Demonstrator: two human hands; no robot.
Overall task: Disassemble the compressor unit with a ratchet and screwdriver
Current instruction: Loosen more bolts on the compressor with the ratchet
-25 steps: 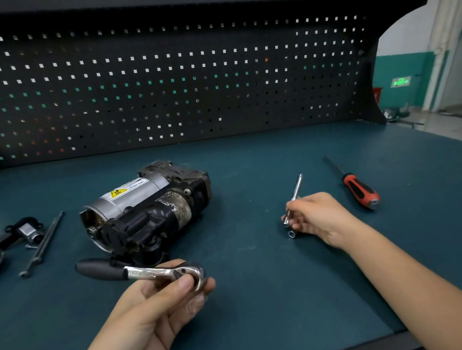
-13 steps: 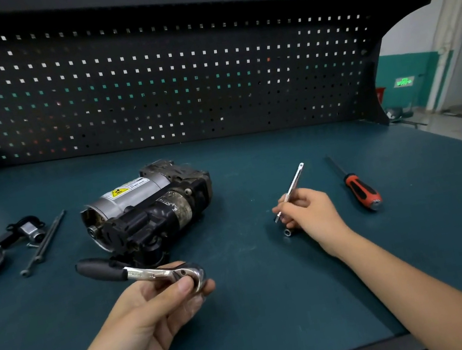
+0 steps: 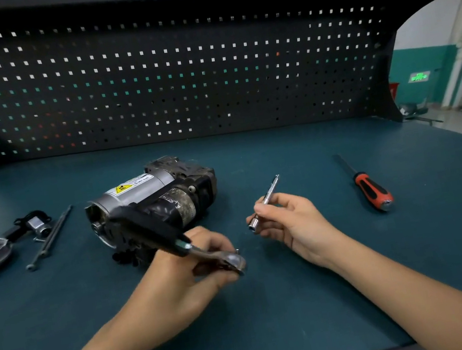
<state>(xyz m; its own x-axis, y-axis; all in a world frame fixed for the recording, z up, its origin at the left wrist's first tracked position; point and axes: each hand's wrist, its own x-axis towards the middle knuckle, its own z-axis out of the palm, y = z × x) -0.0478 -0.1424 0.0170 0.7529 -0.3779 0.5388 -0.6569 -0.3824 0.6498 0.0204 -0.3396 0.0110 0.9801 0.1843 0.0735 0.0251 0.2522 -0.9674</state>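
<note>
Teal mat (image 3: 280, 320) bears compressor (image 3: 147, 195) below black pegboard (image 3: 175, 76); green sign (image 3: 418, 77), perhaps exit.

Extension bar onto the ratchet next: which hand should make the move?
Right, probably. The right hand pinches the extension bar in the air, lower end toward the ratchet; the left hand grips the ratchet near its head.

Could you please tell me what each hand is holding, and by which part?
The left hand grips the ratchet by its metal head end, handle free. The right hand pinches the extension bar near its lower socket end.
</note>
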